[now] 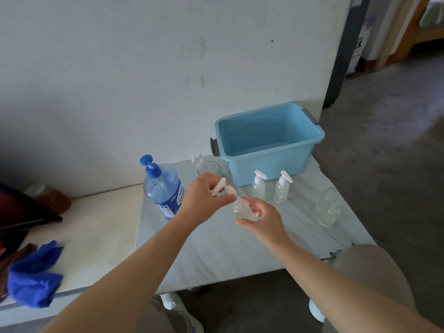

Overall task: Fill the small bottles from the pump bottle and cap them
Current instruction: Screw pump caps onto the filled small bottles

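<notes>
My right hand (260, 218) grips a small clear bottle (241, 209) above the table's middle. My left hand (204, 200) pinches the white pump cap (222, 187) sitting on that bottle's neck. The big clear pump bottle (164, 188) with a blue pump head and blue label stands just left of my left hand. Two small capped bottles (259, 186) (282, 188) stand upright in front of the blue tub. Several small clear bottles without caps (328, 207) stand at the table's right side.
A light blue plastic tub (310, 150) sits at the back right of the pale table (216, 251). A clear glass (211, 168) holding a white pump cap stands behind my left hand. A blue cloth (33, 275) lies on the white counter at left. A brown jar (51, 198) stands by the wall.
</notes>
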